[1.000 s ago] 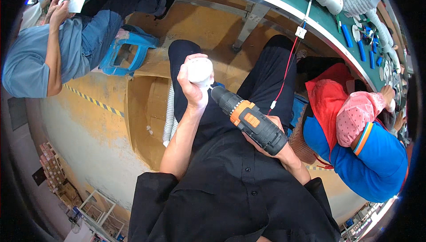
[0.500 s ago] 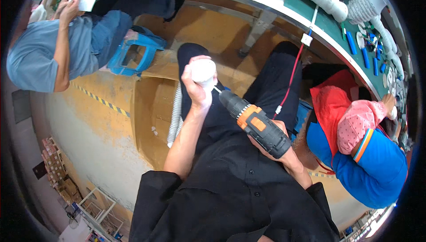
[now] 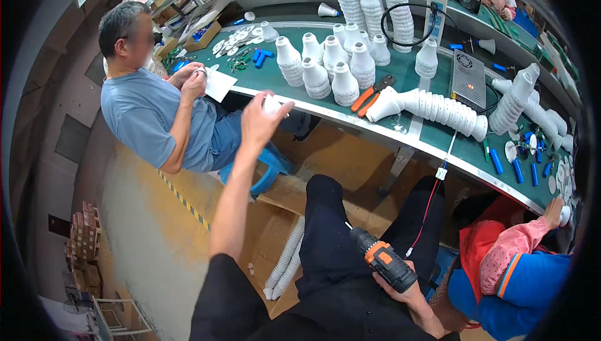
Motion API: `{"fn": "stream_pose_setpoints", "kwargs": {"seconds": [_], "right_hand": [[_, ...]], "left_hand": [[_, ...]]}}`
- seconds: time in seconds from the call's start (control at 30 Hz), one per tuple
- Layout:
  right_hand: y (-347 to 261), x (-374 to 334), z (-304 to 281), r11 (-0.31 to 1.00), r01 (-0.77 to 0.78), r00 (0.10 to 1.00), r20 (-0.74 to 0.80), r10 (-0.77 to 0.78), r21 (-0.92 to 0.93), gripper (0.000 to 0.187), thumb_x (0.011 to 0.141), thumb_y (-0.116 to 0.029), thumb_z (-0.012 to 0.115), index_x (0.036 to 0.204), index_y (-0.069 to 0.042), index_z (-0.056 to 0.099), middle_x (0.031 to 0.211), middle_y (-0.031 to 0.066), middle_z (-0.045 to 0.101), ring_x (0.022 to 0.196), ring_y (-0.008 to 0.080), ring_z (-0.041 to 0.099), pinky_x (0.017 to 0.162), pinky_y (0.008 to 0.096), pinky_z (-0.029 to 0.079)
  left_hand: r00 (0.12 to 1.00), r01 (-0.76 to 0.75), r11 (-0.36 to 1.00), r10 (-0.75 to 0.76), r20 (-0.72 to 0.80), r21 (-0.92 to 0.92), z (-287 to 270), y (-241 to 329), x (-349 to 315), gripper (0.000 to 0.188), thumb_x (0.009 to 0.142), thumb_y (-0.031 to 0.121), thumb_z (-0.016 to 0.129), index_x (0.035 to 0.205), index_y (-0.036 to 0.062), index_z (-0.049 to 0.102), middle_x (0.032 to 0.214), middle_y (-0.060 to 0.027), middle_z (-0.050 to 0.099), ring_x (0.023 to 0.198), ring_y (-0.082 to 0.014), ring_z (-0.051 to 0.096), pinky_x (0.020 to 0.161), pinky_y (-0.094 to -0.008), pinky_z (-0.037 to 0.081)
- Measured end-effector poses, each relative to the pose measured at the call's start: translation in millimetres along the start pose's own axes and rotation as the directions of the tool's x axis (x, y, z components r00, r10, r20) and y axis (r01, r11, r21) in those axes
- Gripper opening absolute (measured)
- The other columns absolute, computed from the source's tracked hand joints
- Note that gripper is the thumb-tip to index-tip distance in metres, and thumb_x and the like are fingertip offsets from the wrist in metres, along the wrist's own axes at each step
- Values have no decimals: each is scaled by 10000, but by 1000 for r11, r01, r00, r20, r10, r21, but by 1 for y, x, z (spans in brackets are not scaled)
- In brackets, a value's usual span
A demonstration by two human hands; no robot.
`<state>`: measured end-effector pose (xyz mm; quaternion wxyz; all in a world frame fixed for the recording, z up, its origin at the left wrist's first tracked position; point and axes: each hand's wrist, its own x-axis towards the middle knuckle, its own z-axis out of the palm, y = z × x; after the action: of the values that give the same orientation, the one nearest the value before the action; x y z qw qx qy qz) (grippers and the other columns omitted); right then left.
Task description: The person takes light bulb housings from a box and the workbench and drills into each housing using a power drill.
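Note:
My left hand [image 3: 258,119] is raised at the front edge of the workbench, its fingers round a small white plastic part [image 3: 273,105] that is partly hidden by them. In my right hand [image 3: 404,291], low over my lap, is a black and orange cordless drill [image 3: 383,259]. The drill's bit points up and to the left, touching nothing. Beyond my left hand, white cone-shaped housings [image 3: 334,56] stand in groups on the green bench top [image 3: 400,72]. Several of them are nested into tall stacks [image 3: 393,9].
Orange-handled pliers [image 3: 372,96] and a lying row of nested housings [image 3: 432,111] are near the bench edge. A metal power supply [image 3: 468,81] is behind them. Co-workers sit on both sides, one in a blue shirt [image 3: 141,116]. An open cardboard box [image 3: 260,234] holds nested white stacks.
My left hand has moved up and away from the drill to the bench edge with the white part. The drill has dropped lower right. The view has tilted up, showing more bench.

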<state>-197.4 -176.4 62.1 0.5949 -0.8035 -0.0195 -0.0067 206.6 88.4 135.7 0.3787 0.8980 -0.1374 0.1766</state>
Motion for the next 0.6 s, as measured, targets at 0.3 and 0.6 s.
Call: {"fn": "stream_pose_setpoints", "kwargs": {"seconds": [0.3,0.6], "right_hand": [[-2,4,-2,995,-81,997,-9,82,58,177,773,-24,777,923,-2,687,792,92,699,701,207,703,662,308,549],[-1,7,-11,978,-190,982,26,189,88,190,781,-24,769,960,-10,707,819,93,720,712,205,713,667,309,553]], "left_hand": [[942,-254,646,-4,335,720,5,-10,118,760,661,708,775,924,-4,735,923,-178,725,898,-333,716,809,-424,565],[878,-476,599,362,313,644,-15,83,108,756,614,623,835,1065,43,657,906,-123,714,860,-309,712,779,-428,561]]}}
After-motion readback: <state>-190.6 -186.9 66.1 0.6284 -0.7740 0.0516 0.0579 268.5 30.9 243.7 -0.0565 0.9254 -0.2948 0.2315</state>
